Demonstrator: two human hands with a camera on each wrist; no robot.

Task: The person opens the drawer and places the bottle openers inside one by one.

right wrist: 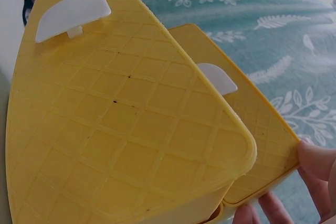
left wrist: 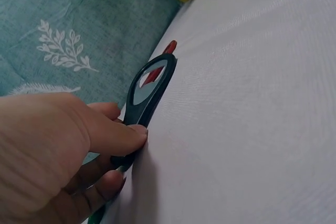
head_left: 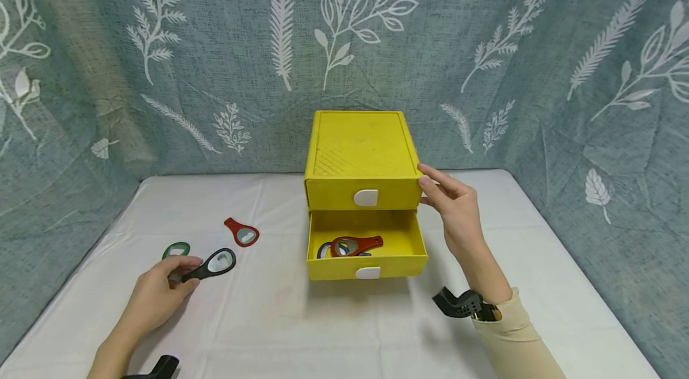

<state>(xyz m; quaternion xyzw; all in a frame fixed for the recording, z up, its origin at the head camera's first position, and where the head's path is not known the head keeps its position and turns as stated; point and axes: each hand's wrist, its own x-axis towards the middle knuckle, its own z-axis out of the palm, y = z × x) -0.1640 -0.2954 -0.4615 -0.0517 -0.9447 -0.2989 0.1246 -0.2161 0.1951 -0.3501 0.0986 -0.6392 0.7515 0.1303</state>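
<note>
My left hand (head_left: 161, 292) pinches the handle of a black magnifying glass (head_left: 220, 262) between thumb and fingers. It is close over the white cloth, and a red magnifying glass (left wrist: 172, 47) shows through and beyond its lens. By those fingers lies a green-rimmed magnifying glass (head_left: 176, 248), partly hidden. My right hand (head_left: 456, 211) rests its fingers and thumb on the right front edge of a yellow drawer box (head_left: 359, 143). The box's lower drawer (head_left: 332, 269) is pulled out and holds a red magnifying glass (head_left: 368, 244) over a blue-rimmed one (head_left: 323, 250); the upper drawer (head_left: 334, 195) is closed.
White half-round handles (head_left: 368, 272) stick out of the drawer fronts. A white cloth (head_left: 258, 331) covers the table. Blue-green curtains (head_left: 226, 68) with white leaf prints hang behind it and along both sides.
</note>
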